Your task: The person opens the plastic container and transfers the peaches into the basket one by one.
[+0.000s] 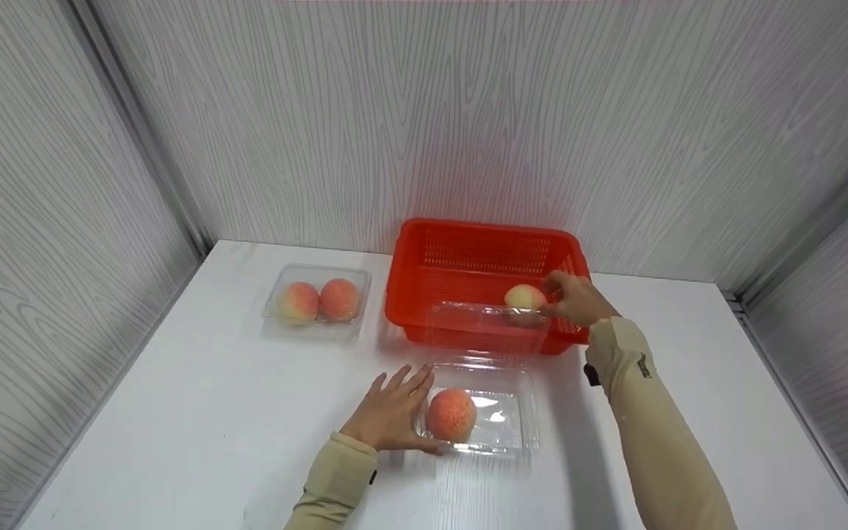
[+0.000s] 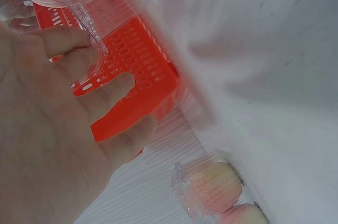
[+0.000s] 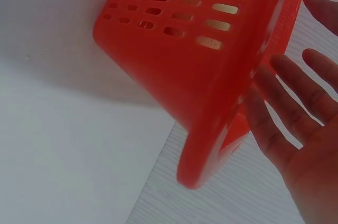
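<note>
- The left hand [image 1: 389,412] lies flat on the white counter [image 1: 174,427], fingers straight and spread, its edge touching the left side of an open clear box [image 1: 505,419].
- The open clear box sits near the front middle of the counter, its long axis running left to right; its lid [image 1: 486,324] stands raised at the far side, leaning toward the red basket [image 1: 468,258].
- One peach [image 1: 451,414] rests in the left half of that box — round, so no clear direction to it; the right half holds nothing.
- The right hand [image 1: 577,298] reaches to the basket's right front corner, fingers toward a pale peach [image 1: 525,297] at the rim. In the right wrist view the fingers look straight and apart, but I cannot tell whether they grip the fruit.
- The basket stands behind the open box, its long side facing the person.
- A shut clear box [image 1: 317,302] with two peaches side by side sits to the basket's left — well apart from both hands.
</note>
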Motion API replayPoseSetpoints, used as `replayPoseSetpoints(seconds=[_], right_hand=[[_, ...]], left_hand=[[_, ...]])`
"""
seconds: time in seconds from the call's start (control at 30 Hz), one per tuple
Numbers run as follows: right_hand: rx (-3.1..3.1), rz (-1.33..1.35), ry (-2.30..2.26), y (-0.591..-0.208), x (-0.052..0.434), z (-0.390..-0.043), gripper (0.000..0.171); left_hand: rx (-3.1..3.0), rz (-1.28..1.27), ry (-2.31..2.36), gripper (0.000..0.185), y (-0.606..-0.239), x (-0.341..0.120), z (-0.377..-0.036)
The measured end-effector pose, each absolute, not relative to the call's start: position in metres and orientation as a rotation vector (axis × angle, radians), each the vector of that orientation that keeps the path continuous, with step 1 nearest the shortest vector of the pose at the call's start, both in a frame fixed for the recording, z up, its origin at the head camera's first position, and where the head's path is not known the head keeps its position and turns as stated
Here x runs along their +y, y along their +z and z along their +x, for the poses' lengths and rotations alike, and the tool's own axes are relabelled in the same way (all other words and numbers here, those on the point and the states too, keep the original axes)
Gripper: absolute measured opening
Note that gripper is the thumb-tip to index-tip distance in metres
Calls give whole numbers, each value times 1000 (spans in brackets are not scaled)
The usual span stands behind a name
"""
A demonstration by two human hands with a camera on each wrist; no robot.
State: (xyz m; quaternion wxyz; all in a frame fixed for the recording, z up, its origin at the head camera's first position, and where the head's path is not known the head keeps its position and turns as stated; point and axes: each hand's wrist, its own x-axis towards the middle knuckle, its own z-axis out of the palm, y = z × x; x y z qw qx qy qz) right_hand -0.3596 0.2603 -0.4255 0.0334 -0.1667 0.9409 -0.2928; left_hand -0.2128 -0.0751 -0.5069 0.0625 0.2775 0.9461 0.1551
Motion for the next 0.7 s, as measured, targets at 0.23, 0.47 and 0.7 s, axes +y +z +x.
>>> replayPoseSetpoints(seconds=[0.23,0.47,0.7], right_hand=[[2881,-495,-925,-426,260,-357,42],[2895,-548,-939,-428,261,-355,39],[2887,-563,-970,-431,261,-351,44]], left_hand=[[2862,837,462,114,-507,-77,-212],[2845,801,477,114,-507,-76,-213],[2881,830,439,113,-507,-76,-213]])
